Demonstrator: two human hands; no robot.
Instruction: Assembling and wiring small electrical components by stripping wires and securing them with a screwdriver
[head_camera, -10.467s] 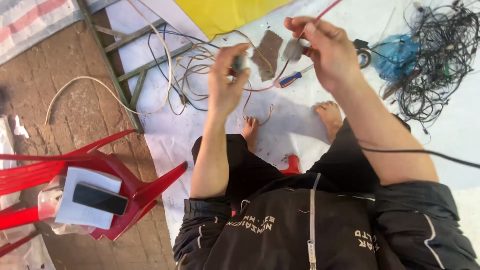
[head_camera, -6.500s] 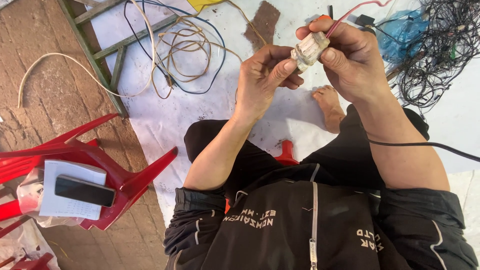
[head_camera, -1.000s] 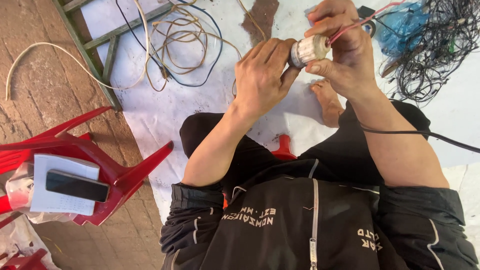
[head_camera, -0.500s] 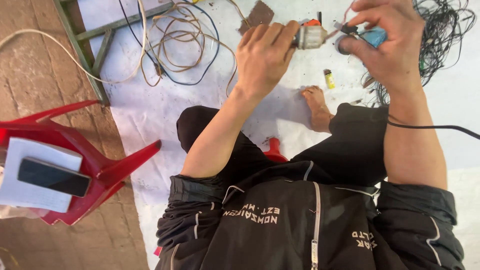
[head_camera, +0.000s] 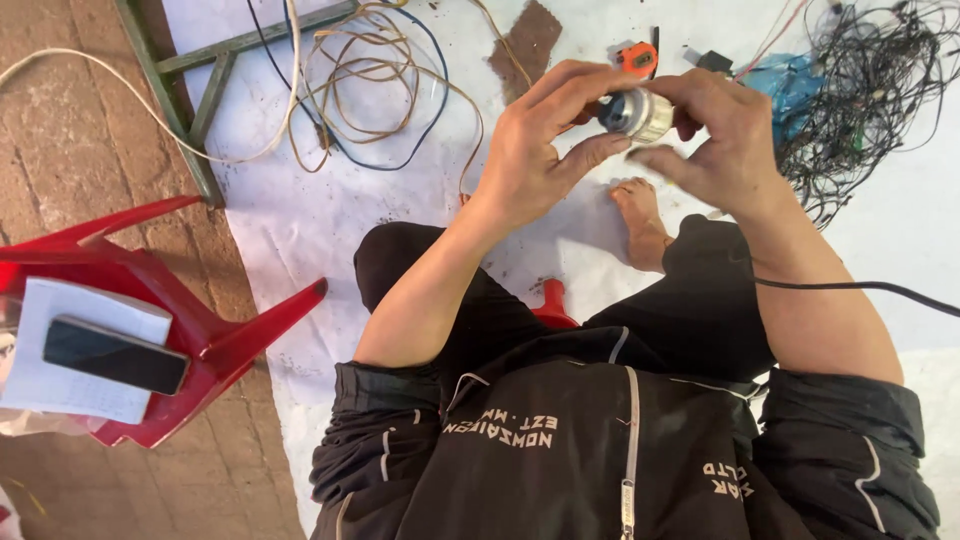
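Small cream-and-silver cylinder (head_camera: 638, 113) pinched between both hands, up in front of the chest, above the white sheet (head_camera: 330, 215). Left hand (head_camera: 545, 150) clenched on its near end with thumb and forefingers; right hand (head_camera: 722, 135) grasping the far end, fingertips curled round the rim. Bare foot (head_camera: 640, 222) directly below on the sheet, black trousers either side. Further out: orange tool (head_camera: 637, 57) and brown scrap (head_camera: 527, 40) just past the hands, blue bag (head_camera: 785, 78) and a tangle of black wire (head_camera: 870, 90) to the right, coiled cables (head_camera: 375, 90) and a green metal frame (head_camera: 215, 90) to the left. Red chair (head_camera: 170, 310) well apart on the brick, with paper (head_camera: 75, 340) and a dark phone (head_camera: 115, 354) on top. Risks, judged from here: a fingertip-only hold, so a slip or a hard twist could drop the cylinder onto the foot or lose it among the loose wires; black cord (head_camera: 860, 288) across the right forearm could snag and jerk the grip.
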